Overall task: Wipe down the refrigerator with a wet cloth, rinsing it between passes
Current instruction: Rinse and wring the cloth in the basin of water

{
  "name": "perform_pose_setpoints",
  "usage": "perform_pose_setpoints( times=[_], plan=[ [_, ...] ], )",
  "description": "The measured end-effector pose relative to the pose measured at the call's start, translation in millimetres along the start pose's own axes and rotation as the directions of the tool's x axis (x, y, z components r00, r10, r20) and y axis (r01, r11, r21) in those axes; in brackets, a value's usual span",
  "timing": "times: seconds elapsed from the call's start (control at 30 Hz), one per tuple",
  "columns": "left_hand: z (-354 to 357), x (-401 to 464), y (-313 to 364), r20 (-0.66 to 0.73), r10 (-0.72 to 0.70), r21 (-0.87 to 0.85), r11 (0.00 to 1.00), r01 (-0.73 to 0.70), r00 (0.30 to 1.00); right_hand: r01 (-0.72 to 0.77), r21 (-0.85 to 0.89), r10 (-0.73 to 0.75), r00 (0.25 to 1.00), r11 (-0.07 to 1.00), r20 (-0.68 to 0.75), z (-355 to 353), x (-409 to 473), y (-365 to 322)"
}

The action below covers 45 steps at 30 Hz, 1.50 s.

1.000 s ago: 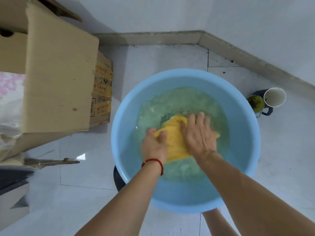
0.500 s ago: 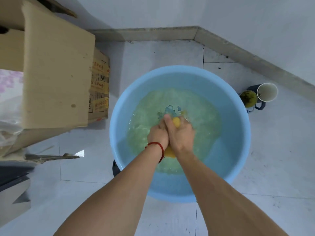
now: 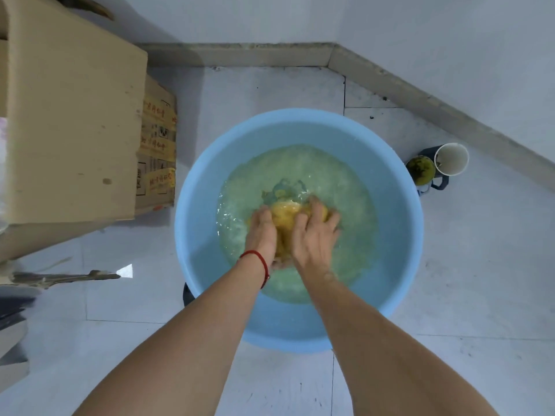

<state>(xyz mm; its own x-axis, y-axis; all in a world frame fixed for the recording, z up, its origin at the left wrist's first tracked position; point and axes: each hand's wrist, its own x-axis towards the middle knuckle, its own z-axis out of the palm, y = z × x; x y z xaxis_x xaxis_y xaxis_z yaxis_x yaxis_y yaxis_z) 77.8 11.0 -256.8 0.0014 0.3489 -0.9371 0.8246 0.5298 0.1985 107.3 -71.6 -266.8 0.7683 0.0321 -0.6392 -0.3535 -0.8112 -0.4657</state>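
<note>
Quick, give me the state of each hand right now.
Left hand: closed, gripping the yellow cloth in the basin water.
Right hand: closed, gripping the same cloth from the other side.

Soft, even daylight; the cardboard box (image 3: 72, 130) throws a faint shadow on the floor (image 3: 468, 265). Wide-angle bending at edges; both hands slightly motion-blurred.

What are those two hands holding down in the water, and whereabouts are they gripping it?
A bunched-up yellow cloth in the blue basin. The left hand grips its left side, the right hand its right side, fingers curled over it.
</note>
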Motion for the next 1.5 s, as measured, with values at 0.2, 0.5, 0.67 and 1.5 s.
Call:
perform_pose_setpoints(
  times=[0.2, 0.5, 0.67, 1.5],
  plan=[
    [-1.7, -16.2, 12.1, 0.039, 0.049, 0.086, 0.995, -0.052, 0.998, -0.161, 0.409, 0.135, 0.987, 0.898, 0.091, -5.3, -25.4, -29.9],
    [-14.4, -81.9, 22.5, -0.039, 0.201, 0.43, 0.887, -0.166, 0.979, 0.188, -0.28, -0.165, 0.981, 0.942, 0.102, -45.6, -24.6, -31.0],
    [-41.6, -148.1, 45.0, 0.123, 0.315, 0.344, 0.876, -0.338, 0.941, 0.148, -0.29, -0.088, 0.974, 0.946, 0.209, -84.8, -32.8, -21.7],
    [-235.1, -456.7, 137.4, 0.628, 0.414, 0.561, 0.345, -0.752, 0.659, 0.479, 0.149, -0.489, 0.872, 0.865, 0.034, -319.5, -309.0, -210.7]
  ],
)
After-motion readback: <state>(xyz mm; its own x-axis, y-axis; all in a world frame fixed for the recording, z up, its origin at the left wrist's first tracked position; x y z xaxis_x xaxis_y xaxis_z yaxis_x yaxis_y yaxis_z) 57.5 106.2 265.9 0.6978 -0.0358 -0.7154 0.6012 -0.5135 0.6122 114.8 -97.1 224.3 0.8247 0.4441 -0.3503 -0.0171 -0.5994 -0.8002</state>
